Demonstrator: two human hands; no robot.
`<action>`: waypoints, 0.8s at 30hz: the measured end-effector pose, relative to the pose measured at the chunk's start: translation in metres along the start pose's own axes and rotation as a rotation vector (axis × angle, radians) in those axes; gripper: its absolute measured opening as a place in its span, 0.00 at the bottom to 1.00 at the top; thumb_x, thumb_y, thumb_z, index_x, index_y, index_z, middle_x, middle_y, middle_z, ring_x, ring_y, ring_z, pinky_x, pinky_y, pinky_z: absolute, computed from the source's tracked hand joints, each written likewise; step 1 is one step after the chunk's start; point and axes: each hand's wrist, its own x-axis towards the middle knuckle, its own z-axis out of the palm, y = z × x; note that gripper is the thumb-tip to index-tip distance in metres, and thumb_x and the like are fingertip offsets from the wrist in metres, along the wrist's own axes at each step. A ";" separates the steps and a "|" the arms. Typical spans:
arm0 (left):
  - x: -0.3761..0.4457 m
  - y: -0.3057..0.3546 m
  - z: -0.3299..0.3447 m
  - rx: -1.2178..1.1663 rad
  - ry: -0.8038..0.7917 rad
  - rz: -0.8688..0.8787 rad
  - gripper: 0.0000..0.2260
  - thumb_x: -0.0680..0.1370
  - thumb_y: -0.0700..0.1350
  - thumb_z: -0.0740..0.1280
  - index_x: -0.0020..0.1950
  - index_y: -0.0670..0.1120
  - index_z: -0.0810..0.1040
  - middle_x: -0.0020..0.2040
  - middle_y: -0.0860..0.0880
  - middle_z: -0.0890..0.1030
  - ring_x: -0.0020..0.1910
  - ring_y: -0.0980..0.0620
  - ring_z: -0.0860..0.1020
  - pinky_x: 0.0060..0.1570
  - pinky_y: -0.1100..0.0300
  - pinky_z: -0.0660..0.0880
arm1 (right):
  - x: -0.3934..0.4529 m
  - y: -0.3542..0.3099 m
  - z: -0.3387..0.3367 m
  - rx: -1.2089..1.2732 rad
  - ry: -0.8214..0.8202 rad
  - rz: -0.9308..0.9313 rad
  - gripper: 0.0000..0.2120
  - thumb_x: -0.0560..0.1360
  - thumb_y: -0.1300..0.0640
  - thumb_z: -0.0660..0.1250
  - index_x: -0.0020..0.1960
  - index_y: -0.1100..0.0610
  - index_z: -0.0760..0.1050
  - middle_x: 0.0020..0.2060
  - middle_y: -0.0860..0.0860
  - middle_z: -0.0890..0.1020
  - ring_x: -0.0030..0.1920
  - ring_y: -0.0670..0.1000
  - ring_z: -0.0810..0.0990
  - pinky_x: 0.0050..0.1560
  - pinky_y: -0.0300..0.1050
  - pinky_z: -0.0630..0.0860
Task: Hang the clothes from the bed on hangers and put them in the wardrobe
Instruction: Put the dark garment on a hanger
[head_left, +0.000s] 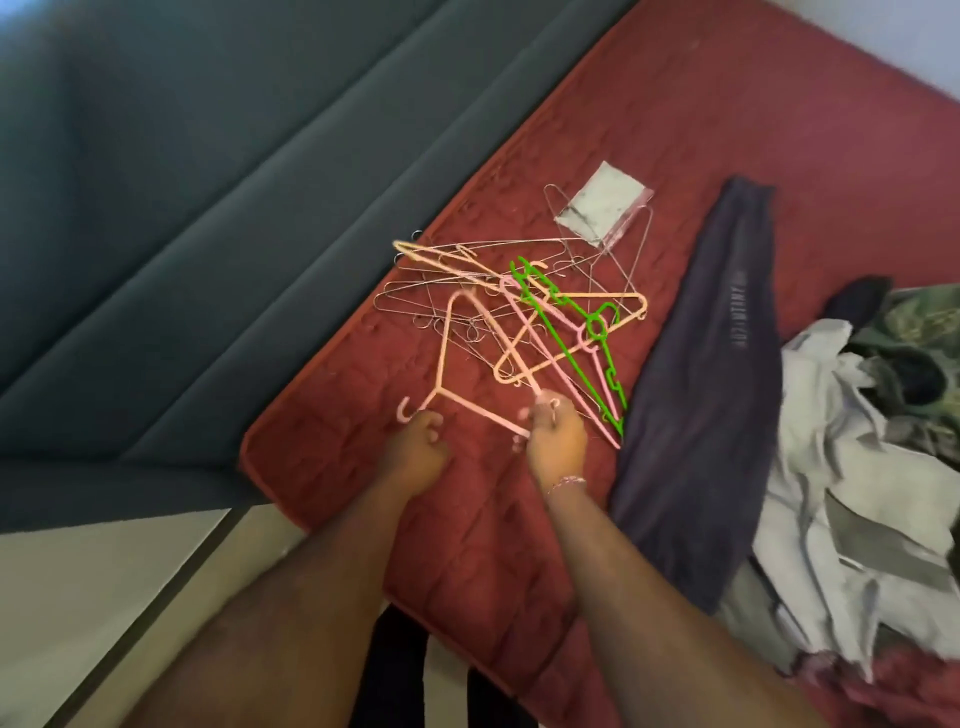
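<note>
Both forearms reach over the bed (675, 104) to a hanger pile.
Left hand (418, 449) curled at the pink hanger (447, 353) hook, grip unclear; right hand (556, 436) pinches its bar end. Light, stiff plastic, likely to snag the wire hangers (415, 306). Soft purple garment (706, 364) lies just right.

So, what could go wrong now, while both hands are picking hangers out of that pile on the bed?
1. The pink hanger held by the left hand and right hand lies partly under the tangled pile; lifting may drag the wire hangers along.
2. The green hanger is interlocked with others and may snag.
3. Hangers near the mattress edge could slide off.
</note>
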 end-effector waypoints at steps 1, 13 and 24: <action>-0.006 0.004 0.002 -0.001 0.014 0.005 0.18 0.78 0.40 0.68 0.68 0.47 0.76 0.60 0.45 0.82 0.60 0.43 0.80 0.58 0.58 0.73 | -0.002 -0.009 -0.007 0.188 -0.010 0.114 0.08 0.86 0.60 0.57 0.57 0.56 0.75 0.36 0.55 0.82 0.24 0.51 0.76 0.27 0.43 0.75; -0.106 0.018 0.048 0.843 0.607 0.338 0.25 0.71 0.47 0.71 0.69 0.52 0.75 0.62 0.45 0.74 0.59 0.43 0.71 0.58 0.43 0.68 | -0.064 0.027 -0.120 0.637 -0.039 0.598 0.13 0.87 0.59 0.55 0.49 0.62 0.75 0.28 0.52 0.81 0.21 0.47 0.73 0.22 0.38 0.74; -0.142 0.008 0.111 0.565 -0.205 0.424 0.14 0.78 0.55 0.64 0.49 0.49 0.86 0.47 0.45 0.87 0.50 0.41 0.84 0.47 0.50 0.79 | -0.103 0.164 -0.249 0.519 0.022 0.668 0.16 0.80 0.43 0.69 0.49 0.56 0.74 0.38 0.60 0.82 0.33 0.52 0.79 0.35 0.45 0.79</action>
